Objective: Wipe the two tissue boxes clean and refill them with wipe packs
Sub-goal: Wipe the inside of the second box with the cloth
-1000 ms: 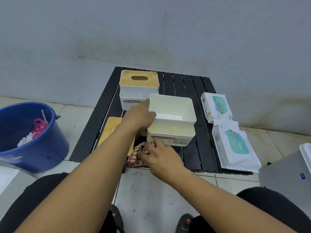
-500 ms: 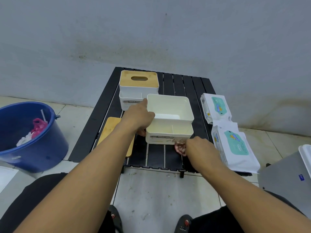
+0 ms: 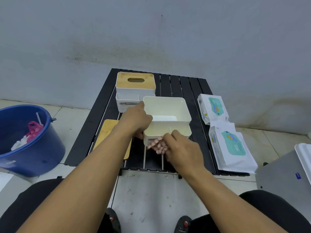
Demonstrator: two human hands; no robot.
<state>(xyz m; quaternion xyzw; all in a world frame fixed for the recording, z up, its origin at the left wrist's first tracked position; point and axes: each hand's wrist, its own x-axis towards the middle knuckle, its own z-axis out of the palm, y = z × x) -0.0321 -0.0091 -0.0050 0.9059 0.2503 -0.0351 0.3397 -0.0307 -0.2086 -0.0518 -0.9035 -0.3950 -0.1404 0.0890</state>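
An open white tissue box (image 3: 168, 113) stands lidless in the middle of the black slatted table (image 3: 183, 84). My left hand (image 3: 136, 120) grips its left wall. My right hand (image 3: 181, 148) presses a red-and-white checked cloth (image 3: 157, 145) against the box's front face, blurred by motion. A second white tissue box (image 3: 133, 93) with a bamboo lid stands behind, at the far left. The loose bamboo lid (image 3: 107, 133) lies flat to the left, partly under my left forearm. Two wipe packs (image 3: 212, 108) (image 3: 230, 148) lie along the table's right edge.
A blue bucket (image 3: 33, 155) with rubbish inside stands on the tiled floor to the left. A grey box (image 3: 286, 172) sits at the lower right. The grey wall rises just behind the table. My knees and sandals show at the bottom.
My right hand with the cloth swept from the box's front left corner to its right corner, then back to the middle of the front face. My left hand stayed on the box.
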